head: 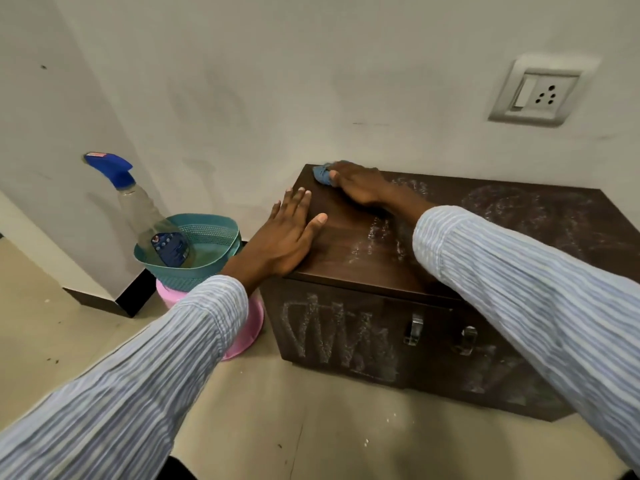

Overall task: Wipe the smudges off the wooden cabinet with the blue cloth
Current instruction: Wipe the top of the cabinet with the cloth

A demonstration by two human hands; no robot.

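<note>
A low dark wooden cabinet [349, 258] stands against the wall, with white chalky smudges across its top and front. The left part of the top looks clean. My right hand [360, 183] presses the bunched blue cloth [321, 173] onto the far left corner of the top, and most of the cloth is hidden under the fingers. My left hand [287, 237] lies flat, fingers spread, on the near left edge of the top and holds nothing.
Left of the cabinet a spray bottle [152, 220] with a blue trigger leans in a teal basket [204, 251], which sits on a pink tub [249, 327]. A wall socket [540, 93] is above the cabinet. Two metal latches [414, 329] are on the cabinet front. Beige floor lies in front.
</note>
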